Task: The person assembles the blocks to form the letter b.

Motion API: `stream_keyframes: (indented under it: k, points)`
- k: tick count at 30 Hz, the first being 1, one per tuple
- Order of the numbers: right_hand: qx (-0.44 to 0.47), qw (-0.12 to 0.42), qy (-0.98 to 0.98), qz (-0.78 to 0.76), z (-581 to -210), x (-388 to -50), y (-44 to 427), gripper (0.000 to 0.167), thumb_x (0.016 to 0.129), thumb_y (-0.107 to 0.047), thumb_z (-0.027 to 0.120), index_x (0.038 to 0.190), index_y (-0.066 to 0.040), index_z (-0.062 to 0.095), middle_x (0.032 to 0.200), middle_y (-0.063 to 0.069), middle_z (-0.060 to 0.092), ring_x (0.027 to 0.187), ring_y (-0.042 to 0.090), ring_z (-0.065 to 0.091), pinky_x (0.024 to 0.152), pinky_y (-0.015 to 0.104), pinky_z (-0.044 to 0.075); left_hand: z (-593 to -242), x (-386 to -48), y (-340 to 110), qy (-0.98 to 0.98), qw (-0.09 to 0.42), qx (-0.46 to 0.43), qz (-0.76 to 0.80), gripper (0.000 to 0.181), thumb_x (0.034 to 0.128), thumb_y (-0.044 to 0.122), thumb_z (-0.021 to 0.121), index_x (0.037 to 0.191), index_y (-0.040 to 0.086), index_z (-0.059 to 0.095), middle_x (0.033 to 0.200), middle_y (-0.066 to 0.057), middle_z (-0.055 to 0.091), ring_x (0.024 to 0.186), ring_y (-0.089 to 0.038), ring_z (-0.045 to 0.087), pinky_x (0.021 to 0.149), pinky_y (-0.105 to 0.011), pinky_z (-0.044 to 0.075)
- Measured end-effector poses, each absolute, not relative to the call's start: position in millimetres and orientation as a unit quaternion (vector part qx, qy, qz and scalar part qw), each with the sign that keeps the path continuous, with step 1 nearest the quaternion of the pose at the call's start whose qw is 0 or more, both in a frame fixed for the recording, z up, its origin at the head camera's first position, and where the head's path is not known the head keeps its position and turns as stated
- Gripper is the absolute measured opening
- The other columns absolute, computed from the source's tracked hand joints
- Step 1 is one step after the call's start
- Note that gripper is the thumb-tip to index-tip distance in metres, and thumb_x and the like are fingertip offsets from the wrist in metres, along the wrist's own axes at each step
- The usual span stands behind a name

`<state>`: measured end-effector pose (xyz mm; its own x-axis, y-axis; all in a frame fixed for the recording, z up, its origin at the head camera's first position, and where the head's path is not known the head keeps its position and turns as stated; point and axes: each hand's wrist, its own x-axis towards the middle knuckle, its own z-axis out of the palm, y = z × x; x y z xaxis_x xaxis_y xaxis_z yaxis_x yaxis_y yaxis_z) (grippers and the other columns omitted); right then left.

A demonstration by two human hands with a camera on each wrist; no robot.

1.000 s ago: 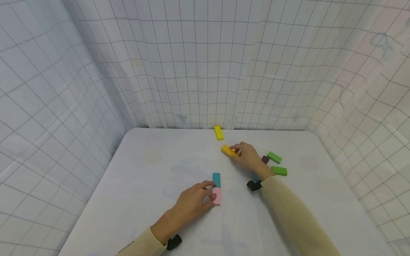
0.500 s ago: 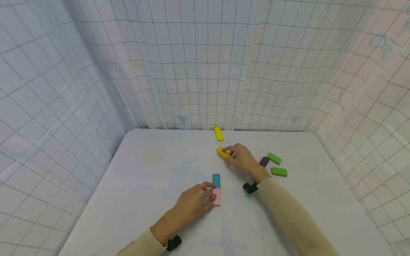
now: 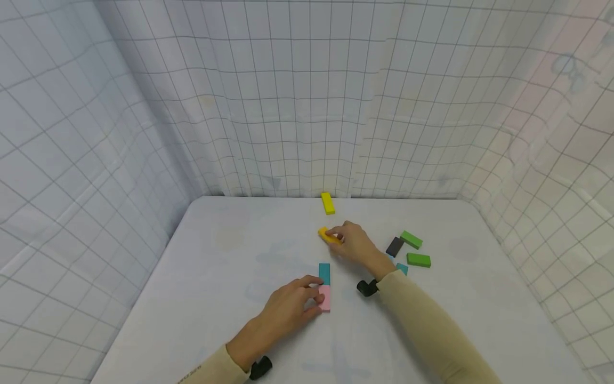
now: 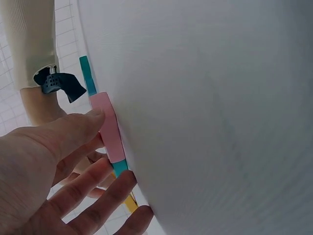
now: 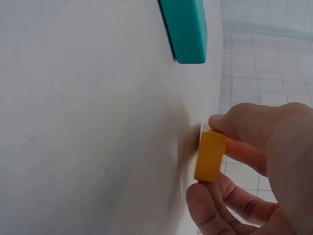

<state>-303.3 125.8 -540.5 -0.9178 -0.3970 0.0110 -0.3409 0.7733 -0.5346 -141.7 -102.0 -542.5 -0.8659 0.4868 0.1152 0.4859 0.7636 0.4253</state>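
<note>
Orange block [image 3: 330, 236] in the right hand [image 3: 356, 245], pinched between thumb and fingers, its long axis slanting from far left to near right; the far-left end sticks out past the fingertips, and the right wrist view faces one small end squarely. Whether it touches the bench [image 3: 230, 277] is hard to tell. Nearer the person, the left hand [image 3: 287, 306] has its fingers loosely bent and spread, touching the left side of a pink block [image 3: 325, 300], its index finger reaching a teal block [image 3: 324, 272]. Those two lie end to end, touching, long axes pointing straight away from the person, with the orange block beyond them. Farther out, a yellow block [image 3: 328, 204] lies near the far edge, tilted slightly left. To the right are a dark block [image 3: 395, 247], two green blocks [image 3: 419, 260] and blue pieces [image 3: 402, 269] partly behind the right arm. White bench surface stretches wide on the left, up to a gridded curtain [image 3: 297, 96] along the far edge.
</note>
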Motion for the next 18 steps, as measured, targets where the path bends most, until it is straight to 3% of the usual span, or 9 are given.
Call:
stream_keyframes:
  k: [4,11,14,18]
  points:
    - [-0.203,0.067,0.937,-0.274,-540.2,-304.2,125.8,0.037,0.108,-0.03,0.087,0.141,-0.013,0.086,0.122,0.015,0.073,0.099,0.023,0.068,0.085,0.034,0.063,-542.7,-141.3,-102.2,0.939,-0.003,0.261,0.223,0.008,0.0987,0.022,0.096,0.104,0.02,0.09,0.15,-0.001,0.079,0.128,-0.026,0.081,0.098,-0.046,0.071]
    - [-0.243,0.093,0.919,-0.297,-542.6,-313.0,134.7,0.042,0.106,-0.03,0.089,0.142,-0.007,0.083,0.168,0.017,0.062,0.108,0.017,0.075,0.1,0.035,0.069,-542.0,-142.0,-102.1,0.941,0.005,0.26,0.218,0.01,0.0986,0.022,0.096,0.106,0.02,0.091,0.15,-0.001,0.079,0.128,-0.025,0.081,0.098,-0.045,0.071]
    - [-0.259,0.105,0.91,-0.305,-543.1,-316.0,137.6,0.048,0.103,-0.027,0.092,0.144,-0.005,0.081,0.177,0.017,0.057,0.102,0.011,0.076,0.095,0.029,0.069,-541.6,-142.6,-102.4,0.94,0.006,0.261,0.218,0.01,0.0985,0.022,0.096,0.106,0.02,0.091,0.15,-0.001,0.079,0.127,-0.025,0.081,0.098,-0.045,0.072]
    - [-0.263,0.121,0.898,-0.331,-542.8,-316.7,139.3,0.058,0.1,-0.026,0.096,0.149,-0.003,0.077,0.173,0.016,0.063,0.094,0.007,0.075,0.085,0.021,0.065,-542.2,-142.5,-102.7,0.939,0.003,0.263,0.221,0.009,0.0988,0.022,0.096,0.106,0.019,0.091,0.152,-0.001,0.078,0.128,-0.025,0.081,0.098,-0.045,0.071]
